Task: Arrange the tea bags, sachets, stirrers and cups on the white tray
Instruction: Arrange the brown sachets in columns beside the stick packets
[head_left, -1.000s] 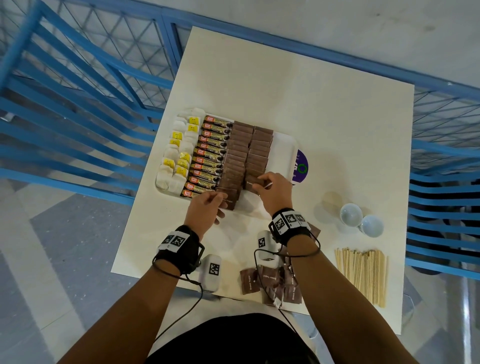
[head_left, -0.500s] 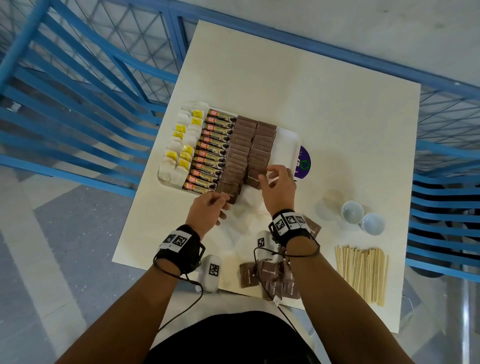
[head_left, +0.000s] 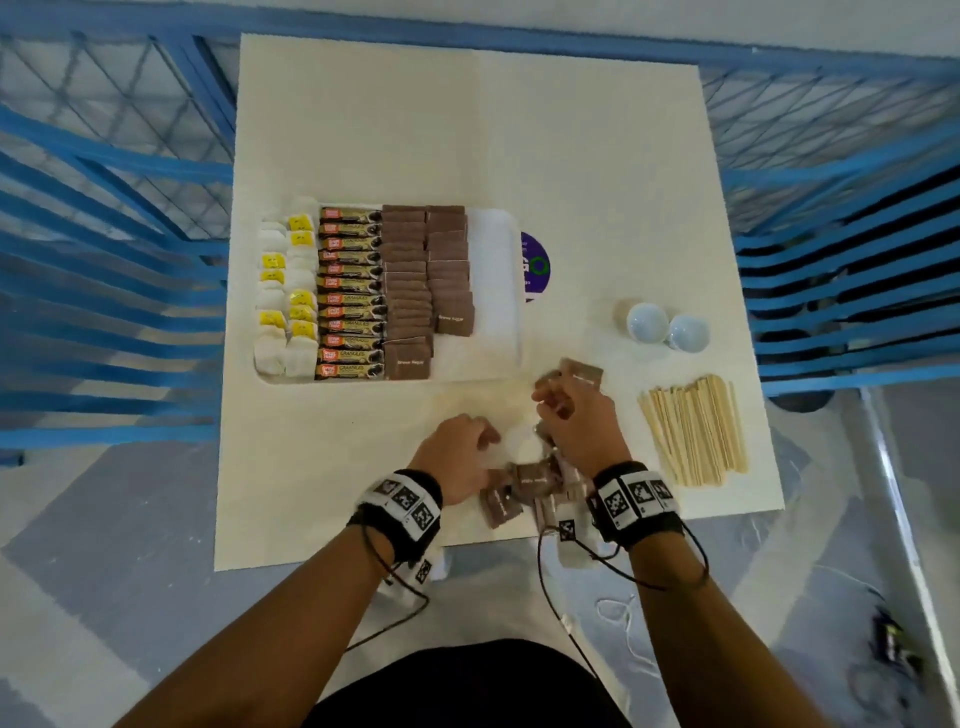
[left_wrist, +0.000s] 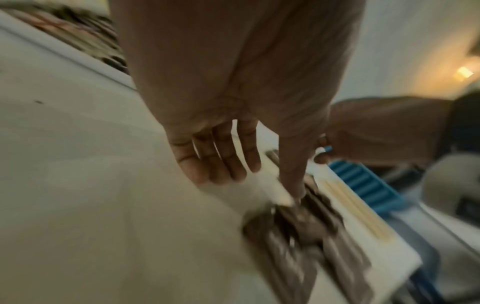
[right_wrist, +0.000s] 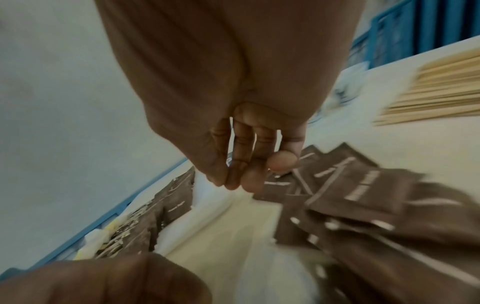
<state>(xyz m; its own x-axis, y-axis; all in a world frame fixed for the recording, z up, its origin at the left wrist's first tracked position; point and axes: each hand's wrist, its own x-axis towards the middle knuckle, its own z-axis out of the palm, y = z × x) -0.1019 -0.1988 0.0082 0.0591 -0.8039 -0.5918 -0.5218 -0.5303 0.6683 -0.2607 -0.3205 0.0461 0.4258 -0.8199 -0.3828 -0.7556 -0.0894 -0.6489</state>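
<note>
Both hands are down at the loose heap of flat brown paper sugar sachets (head_left: 524, 486) on the cream worktop (head_left: 597, 156), short of the white tray (head_left: 496, 291). The left hand (head_left: 460, 457) hangs relaxed, holding nothing; the right hand (head_left: 574, 423) looks curled, but whether it pinches one I cannot tell. They look light, floppy and slippery, best pinched by an edge.

White rectangular plastic tray (head_left: 496, 270): yellow-tagged white tea bags (head_left: 284, 291) left, black-gold coffee sticks (head_left: 350, 293), brown sugar sachets (head_left: 426, 280). Right: pale wooden stirrers (head_left: 693, 431), white cups (head_left: 667, 327).
</note>
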